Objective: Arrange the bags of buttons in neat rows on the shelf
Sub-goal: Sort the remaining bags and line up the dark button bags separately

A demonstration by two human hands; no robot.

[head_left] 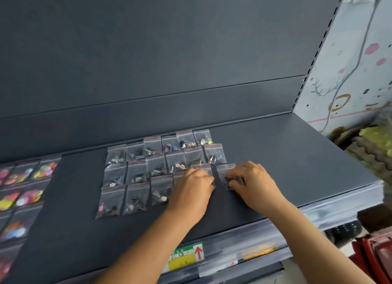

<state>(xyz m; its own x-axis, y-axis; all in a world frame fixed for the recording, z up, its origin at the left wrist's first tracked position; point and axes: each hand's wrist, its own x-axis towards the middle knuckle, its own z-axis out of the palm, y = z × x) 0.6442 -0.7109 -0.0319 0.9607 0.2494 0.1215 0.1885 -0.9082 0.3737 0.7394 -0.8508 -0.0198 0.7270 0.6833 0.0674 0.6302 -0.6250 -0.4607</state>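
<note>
A dark grey metal shelf point(297, 156) is seen, with a clear plastic label strip point(244, 247) fixed along its front edge. On the shelf, small clear bags of buttons point(135, 177) are laid flat in three rows, each bag just beside the next one. The last bag of the front row point(228, 175) is placed at the right end, a little tilted. At the far left, other bags with bright coloured contents point(23, 181) are laid in rows, apart from the first group.
</note>
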